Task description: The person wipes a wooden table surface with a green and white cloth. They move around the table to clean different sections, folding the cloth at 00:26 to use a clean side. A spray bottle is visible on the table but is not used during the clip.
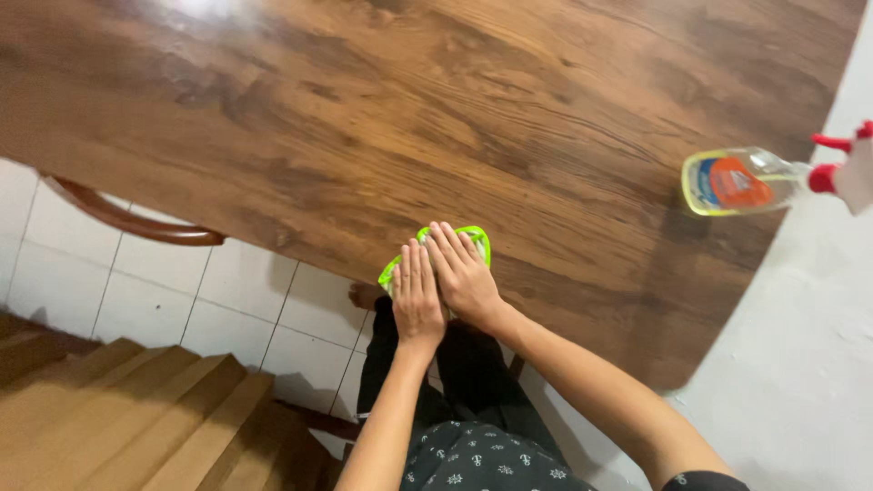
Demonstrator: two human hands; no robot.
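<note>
A dark brown wooden table [436, 118] fills the upper part of the head view. At its near edge lies a folded cloth with a bright green border [477, 238]. Both of my hands press flat on top of it, side by side, fingers straight. My left hand [416, 295] covers the cloth's near-left part. My right hand [466, 273] lies over its middle and overlaps the left hand slightly. Most of the cloth is hidden beneath them.
A clear spray bottle with yellowish liquid and a red-and-white trigger head [755, 179] stands near the table's right edge, by a white wall [800, 364]. A curved wooden chair back [136, 223] shows at the left over white floor tiles. Wooden steps [118, 409] are at bottom left.
</note>
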